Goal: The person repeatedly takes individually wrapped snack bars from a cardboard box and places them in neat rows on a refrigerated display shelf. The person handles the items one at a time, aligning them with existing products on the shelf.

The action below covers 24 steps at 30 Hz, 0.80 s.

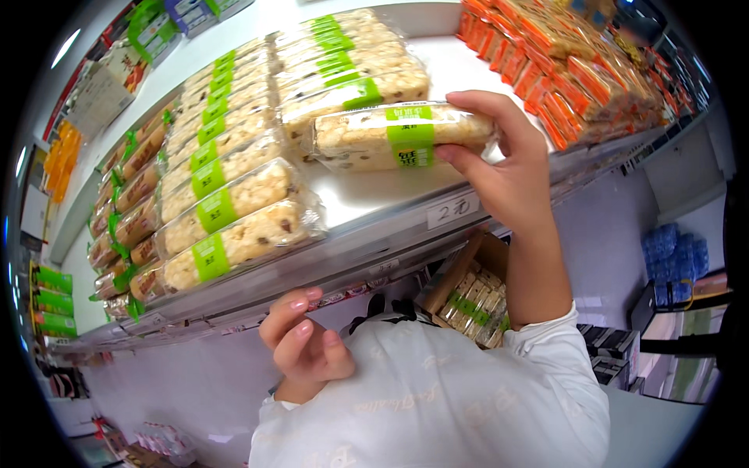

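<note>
My right hand (503,158) grips one end of a wrapped sachima pastry bar (363,137) with a green label band, thumb in front and fingers over the top. The bar lies level above the white shelf (363,196), just in front of a row of like bars (351,64); whether it touches the shelf I cannot tell. To its left, a longer row of the same bars (222,187) reaches the shelf's front edge. My left hand (307,345) is below that edge, before my body, fingers loosely curled and apart, holding nothing.
Orange-wrapped snack bars (556,70) are stacked at the shelf's right. Brown rolls in clear wrap (129,216) stand at the left. A price tag (452,210) sits on the shelf edge. Below, an open cardboard box (477,292) holds more pastry bars. Bottled water packs (673,257) stand far right.
</note>
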Each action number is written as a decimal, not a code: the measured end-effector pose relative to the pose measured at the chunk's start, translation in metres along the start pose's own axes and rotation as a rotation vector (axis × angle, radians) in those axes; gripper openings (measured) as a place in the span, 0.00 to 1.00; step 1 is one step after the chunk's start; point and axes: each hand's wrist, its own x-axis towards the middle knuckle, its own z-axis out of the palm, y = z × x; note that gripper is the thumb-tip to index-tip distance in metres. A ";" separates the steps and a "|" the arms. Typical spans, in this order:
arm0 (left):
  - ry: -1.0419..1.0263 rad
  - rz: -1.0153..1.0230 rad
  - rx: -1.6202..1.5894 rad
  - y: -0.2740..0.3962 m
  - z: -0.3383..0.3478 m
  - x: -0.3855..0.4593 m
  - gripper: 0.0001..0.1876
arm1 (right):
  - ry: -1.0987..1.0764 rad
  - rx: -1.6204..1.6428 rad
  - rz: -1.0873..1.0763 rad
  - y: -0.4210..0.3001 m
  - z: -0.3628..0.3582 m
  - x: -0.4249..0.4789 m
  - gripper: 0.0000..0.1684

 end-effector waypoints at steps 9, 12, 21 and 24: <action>-0.076 -0.114 0.019 0.000 -0.016 -0.007 0.16 | 0.018 -0.371 -0.109 -0.009 0.039 0.013 0.28; -0.174 -0.154 -0.220 -0.004 0.007 0.000 0.15 | -0.013 -0.307 -0.126 -0.005 0.036 0.011 0.29; -0.965 -0.345 -0.594 -0.021 0.097 -0.022 0.09 | 0.307 -0.458 -0.077 0.016 -0.052 -0.087 0.12; -1.265 -0.447 -0.706 -0.022 0.128 -0.049 0.10 | 0.329 -0.424 0.323 0.042 -0.083 -0.164 0.09</action>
